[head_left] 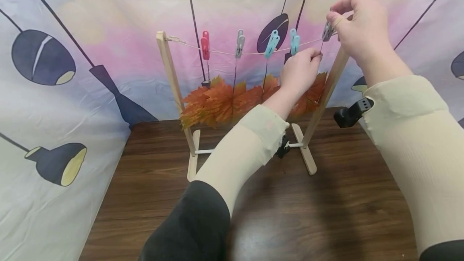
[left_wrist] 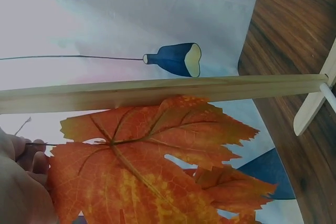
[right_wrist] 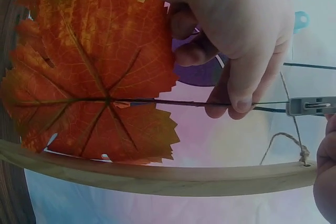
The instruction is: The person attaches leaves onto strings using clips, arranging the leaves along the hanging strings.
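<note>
My right hand [head_left: 364, 25] pinches a grey clothespin [head_left: 327, 31] at the right end of a string [head_left: 250, 54] tied between two wooden posts. Just below it, my left hand [head_left: 301, 67] pinches the thin dark stem [right_wrist: 178, 103] of an orange maple leaf [right_wrist: 105, 66]. In the right wrist view the stem runs up to the nose of the clothespin, where the string also passes; whether it is clamped I cannot tell. Along the string sit a red clothespin [head_left: 205, 45], another grey clothespin [head_left: 240, 43] and two blue clothespins [head_left: 272, 44]. Orange leaves [head_left: 221, 102] hang beneath them.
The wooden frame's left post [head_left: 173, 79] and right post [head_left: 326, 96] stand on flat feet joined by a white rod [head_left: 204, 152]. Under it is a dark wood-grain table [head_left: 163, 212]. A cloth printed with lamps [head_left: 127, 3] hangs close behind.
</note>
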Available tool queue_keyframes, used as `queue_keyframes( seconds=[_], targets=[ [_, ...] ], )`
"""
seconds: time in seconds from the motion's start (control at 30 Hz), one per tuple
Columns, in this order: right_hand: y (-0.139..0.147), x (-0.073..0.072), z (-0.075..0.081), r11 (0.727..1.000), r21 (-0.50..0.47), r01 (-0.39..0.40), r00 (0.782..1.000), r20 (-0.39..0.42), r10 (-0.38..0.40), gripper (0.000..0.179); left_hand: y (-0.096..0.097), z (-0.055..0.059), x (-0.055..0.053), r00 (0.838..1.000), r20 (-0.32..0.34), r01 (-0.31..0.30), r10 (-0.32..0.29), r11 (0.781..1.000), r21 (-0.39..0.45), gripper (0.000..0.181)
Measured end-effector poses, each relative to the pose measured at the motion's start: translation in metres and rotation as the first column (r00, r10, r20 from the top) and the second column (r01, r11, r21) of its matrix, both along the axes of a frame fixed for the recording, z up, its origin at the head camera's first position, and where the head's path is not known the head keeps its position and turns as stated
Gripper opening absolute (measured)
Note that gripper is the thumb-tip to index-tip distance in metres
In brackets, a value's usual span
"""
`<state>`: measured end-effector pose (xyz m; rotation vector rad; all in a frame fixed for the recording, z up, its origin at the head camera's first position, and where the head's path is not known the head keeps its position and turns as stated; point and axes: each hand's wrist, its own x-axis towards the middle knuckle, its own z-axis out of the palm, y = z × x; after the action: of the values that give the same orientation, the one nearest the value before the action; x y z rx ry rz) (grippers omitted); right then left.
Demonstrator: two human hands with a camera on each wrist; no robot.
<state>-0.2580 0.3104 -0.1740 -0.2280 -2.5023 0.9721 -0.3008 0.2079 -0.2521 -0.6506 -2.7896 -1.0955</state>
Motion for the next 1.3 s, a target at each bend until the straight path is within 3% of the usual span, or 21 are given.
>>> queue_keyframes(
  seconds=[0.57, 1.3],
  targets=[
    [0.008, 0.003, -0.004, 1.0, 0.018, 0.0, 0.998, 0.057, -0.001, 0.042, 0.004, 0.0, 0.001, 1.0, -0.003, -0.001, 0.001, 1.0, 0.031, 0.026],
    [0.008, 0.001, -0.013, 0.996, 0.035, -0.085, 0.988, 0.132, 0.08, 0.057, -0.001, -0.006, 0.002, 0.995, 0.102, -0.009, 0.004, 0.999, 0.042, 0.035]
  ],
)
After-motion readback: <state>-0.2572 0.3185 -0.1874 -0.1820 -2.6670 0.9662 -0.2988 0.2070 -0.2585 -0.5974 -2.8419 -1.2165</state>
